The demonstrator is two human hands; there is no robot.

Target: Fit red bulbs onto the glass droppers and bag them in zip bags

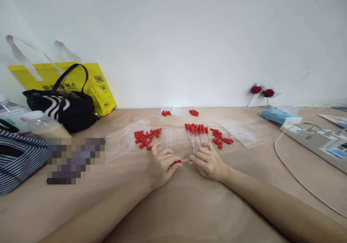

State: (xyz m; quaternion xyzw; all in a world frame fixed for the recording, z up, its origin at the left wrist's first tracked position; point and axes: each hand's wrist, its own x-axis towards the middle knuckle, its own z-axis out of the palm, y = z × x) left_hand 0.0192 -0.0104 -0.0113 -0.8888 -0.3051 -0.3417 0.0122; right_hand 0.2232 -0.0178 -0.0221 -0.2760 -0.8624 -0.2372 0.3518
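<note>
Between finger and thumb, my left hand (pixel 163 165) pinches a red rubber dropper bulb (pixel 178 161). My right hand (pixel 208 162) is closed on a thin clear dropper tube (pixel 185 160), whose left end meets the bulb; how deep it sits inside cannot be seen. Just beyond my hands lies a row of bare clear tubes (pixel 173 138). To their right are several droppers with red bulbs fitted (pixel 196 129). Loose red bulbs (pixel 143 137) are scattered on the left, and more loose bulbs (pixel 220 138) on the right.
Clear plastic bags (pixel 121 138) flank the droppers, with a filled bag (pixel 179 111) by the wall. At left stand a yellow bag (pixel 101 91), a black bag (pixel 73 109), a bottle (pixel 48 125) and a striped cloth (pixel 21 163). A tissue pack (pixel 280 115), power strip (pixel 314 142) and cable (pixel 287 169) lie right.
</note>
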